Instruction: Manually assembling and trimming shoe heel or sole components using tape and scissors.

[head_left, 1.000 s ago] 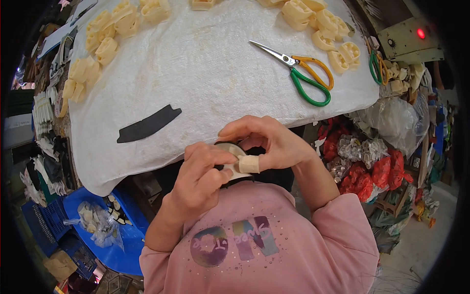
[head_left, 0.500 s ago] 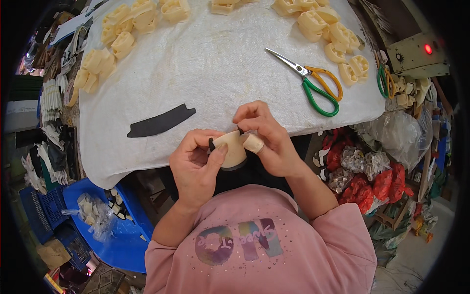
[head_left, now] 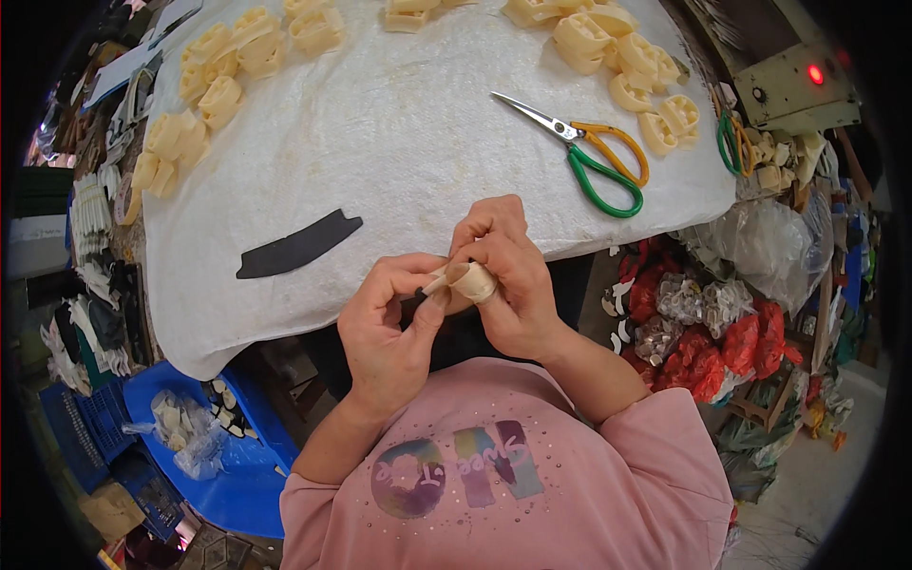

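Observation:
My left hand [head_left: 388, 328] and my right hand [head_left: 508, 280] meet in front of my chest, just off the near edge of the cloth-covered table. Between them is a small cream-coloured curved piece with black edging [head_left: 458, 305], mostly hidden by my fingers. The left thumb and fingers pinch one side of it. On the other side my right fingers are closed at its rim, and cream tape [head_left: 472, 282] wraps the right thumb. A flat black curved strip [head_left: 301, 247] lies on the white cloth, left of my hands. Scissors [head_left: 573, 132] with one green and one yellow handle lie beyond my right hand.
Cream moulded pieces [head_left: 581, 40] are heaped along the far edge of the white cloth [head_left: 380, 142]. A blue bin [head_left: 214, 480] with a plastic bag stands at lower left. Red and clear bags [head_left: 693, 361] sit at right, below a metal box [head_left: 793, 90] with a red light.
My right hand has turned over the cream piece, so its taped thumb now covers much of it. The piece has tilted and shows less. The whole view has shifted slightly.

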{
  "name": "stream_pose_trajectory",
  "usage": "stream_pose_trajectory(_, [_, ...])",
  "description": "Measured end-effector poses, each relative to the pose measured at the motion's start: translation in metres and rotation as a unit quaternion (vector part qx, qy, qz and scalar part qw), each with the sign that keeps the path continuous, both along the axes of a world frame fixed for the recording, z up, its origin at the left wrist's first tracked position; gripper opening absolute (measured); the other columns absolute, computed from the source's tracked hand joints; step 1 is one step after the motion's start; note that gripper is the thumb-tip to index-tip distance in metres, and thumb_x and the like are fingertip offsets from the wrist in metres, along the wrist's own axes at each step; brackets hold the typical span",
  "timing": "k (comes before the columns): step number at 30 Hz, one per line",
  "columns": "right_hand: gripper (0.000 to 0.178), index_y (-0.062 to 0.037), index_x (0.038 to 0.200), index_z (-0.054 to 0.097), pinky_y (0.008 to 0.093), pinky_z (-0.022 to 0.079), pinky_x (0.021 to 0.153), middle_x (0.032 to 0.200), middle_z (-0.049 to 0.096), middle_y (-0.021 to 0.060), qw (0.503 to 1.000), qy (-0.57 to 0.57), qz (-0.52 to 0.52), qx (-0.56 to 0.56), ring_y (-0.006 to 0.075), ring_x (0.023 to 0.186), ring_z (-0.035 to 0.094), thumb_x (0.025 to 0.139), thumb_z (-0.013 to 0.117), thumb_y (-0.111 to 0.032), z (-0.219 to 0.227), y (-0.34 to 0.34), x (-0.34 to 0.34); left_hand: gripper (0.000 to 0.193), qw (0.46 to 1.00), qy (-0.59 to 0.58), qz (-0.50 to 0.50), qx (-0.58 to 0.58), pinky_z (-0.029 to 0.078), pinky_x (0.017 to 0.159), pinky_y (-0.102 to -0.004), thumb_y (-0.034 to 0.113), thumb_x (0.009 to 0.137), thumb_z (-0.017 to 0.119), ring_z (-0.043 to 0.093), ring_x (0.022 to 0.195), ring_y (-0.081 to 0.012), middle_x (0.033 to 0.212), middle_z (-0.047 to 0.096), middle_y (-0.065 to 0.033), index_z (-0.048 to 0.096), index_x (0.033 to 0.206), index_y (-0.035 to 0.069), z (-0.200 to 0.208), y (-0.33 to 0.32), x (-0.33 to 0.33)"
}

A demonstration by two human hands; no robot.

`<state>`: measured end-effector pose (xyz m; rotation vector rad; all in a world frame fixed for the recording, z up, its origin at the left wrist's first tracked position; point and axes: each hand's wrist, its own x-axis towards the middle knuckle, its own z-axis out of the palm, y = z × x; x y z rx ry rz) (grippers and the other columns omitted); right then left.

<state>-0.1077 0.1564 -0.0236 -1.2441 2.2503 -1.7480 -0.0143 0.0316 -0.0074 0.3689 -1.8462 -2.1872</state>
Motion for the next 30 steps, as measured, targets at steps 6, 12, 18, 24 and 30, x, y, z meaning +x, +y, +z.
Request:
stream_pose_trajectory(6, [0.049, -0.0034, 0.121, 0.054, 0.0290, 0.041, 0.087, 0.108, 0.053, 0.0071, 0.929, -0.278, 0.121, -0.213, 0.0158, 0.105, 0.046, 0.078, 0.071, -0.021, -0.004, 0.010, -0.011, 0.011, 0.965, 0.102, 0.028, -0.240, 0.037, 0.092, -0.0397, 0.011, 0.079, 0.071, 0.041, 0.123, -0.0285, 0.133, 0.041, -0.0191, 0.064, 0.084, 0.005, 0.002, -0.019, -0.004])
stream_pose_trajectory(12, [0.061, -0.0026, 0.125, 0.050, 0.0327, 0.046, 0.089, 0.112, 0.061, 0.0092, 0.843, -0.496, 0.199, -0.057, 0.0196, 0.100, 0.059, 0.071, 0.076, -0.012, 0.011, 0.012, -0.022, 0.013, 0.897, 0.209, 0.014, -0.389, 0.039, 0.087, -0.0388, 0.008, 0.069, 0.073, 0.040, 0.120, -0.0326, 0.132, 0.040, -0.0205, 0.069, 0.082, 0.011, -0.012, -0.025, 0.002])
stream_pose_trajectory(18, [0.063, -0.0036, 0.122, 0.051, 0.0326, 0.048, 0.084, 0.108, 0.061, 0.0114, 0.989, -0.071, 0.122, -0.041, 0.0237, 0.096, 0.060, 0.064, 0.077, -0.009, 0.009, 0.012, -0.028, 0.056, 0.965, 0.156, -0.022, -0.209, 0.038, 0.093, -0.0390, 0.044, 0.087, 0.057, 0.045, 0.116, -0.0336, 0.131, 0.042, -0.0200, 0.050, 0.129, 0.009, -0.010, -0.027, -0.002])
stream_pose_trajectory(24, [0.062, -0.0062, 0.121, 0.052, 0.0336, 0.048, 0.074, 0.103, 0.060, 0.0104, 0.988, -0.047, 0.143, -0.020, 0.0261, 0.086, 0.058, 0.065, 0.077, -0.008, 0.010, -0.001, -0.009, 0.066, 0.949, -0.008, -0.127, 0.289, 0.047, 0.088, -0.0325, 0.033, 0.087, 0.050, 0.053, 0.107, -0.0191, 0.120, 0.047, -0.0117, 0.024, 0.139, 0.001, 0.001, -0.012, -0.005])
stream_pose_trajectory(30, [0.052, -0.0082, 0.120, 0.054, 0.0360, 0.047, 0.071, 0.109, 0.056, 0.0098, 0.993, 0.039, 0.108, -0.022, 0.0253, 0.096, 0.052, 0.072, 0.072, -0.018, 0.000, -0.007, -0.006, 0.047, 0.976, 0.018, -0.042, 0.212, 0.052, 0.075, -0.0313, 0.024, 0.089, 0.044, 0.058, 0.095, -0.0192, 0.112, 0.049, -0.0116, 0.030, 0.131, 0.007, -0.019, 0.000, 0.002])
